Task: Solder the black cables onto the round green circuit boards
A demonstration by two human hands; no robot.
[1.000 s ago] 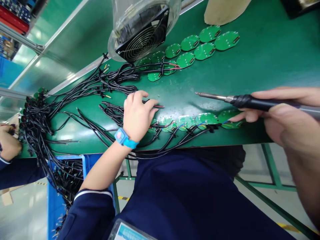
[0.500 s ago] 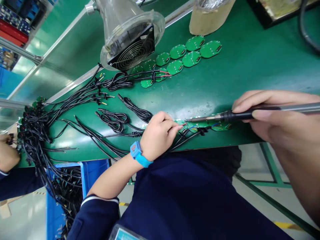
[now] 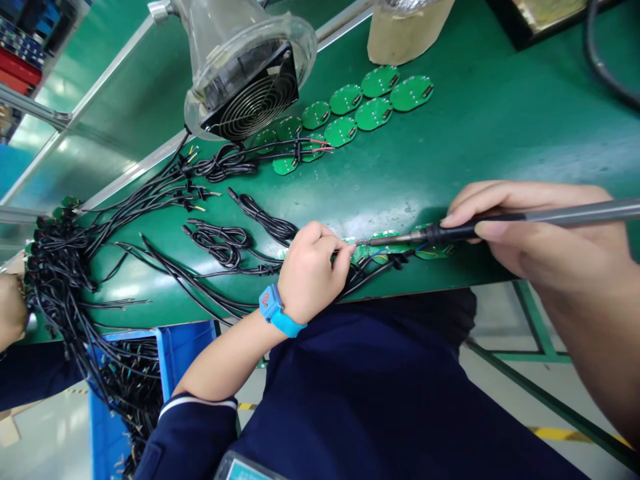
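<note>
My right hand (image 3: pixel 520 220) grips a soldering iron (image 3: pixel 555 215) like a pen. Its tip points left and meets a green circuit board (image 3: pixel 387 244) or the wire end beside it; the exact contact is too small to tell. My left hand (image 3: pixel 314 270), with a blue watch on the wrist, pinches a thin red wire (image 3: pixel 356 243) at the board's left side. Black cables (image 3: pixel 367 272) with blue and yellow wire ends run under and beside this hand along the table's near edge. Another green board (image 3: pixel 434 251) lies below my right fingers.
A fan in a clear hood (image 3: pixel 255 87) hangs over the back. Two rows of round green boards (image 3: pixel 374 114) lie behind my hands. Bundled black cables (image 3: pixel 65 267) pile at left, some in a blue bin (image 3: pixel 187 353). A co-worker's hand (image 3: pixel 11 310) is at far left.
The soldering iron's tip has moved left, closer to my left fingertips and the red wire. The whole view has shifted slightly. My left hand keeps its pinch.
</note>
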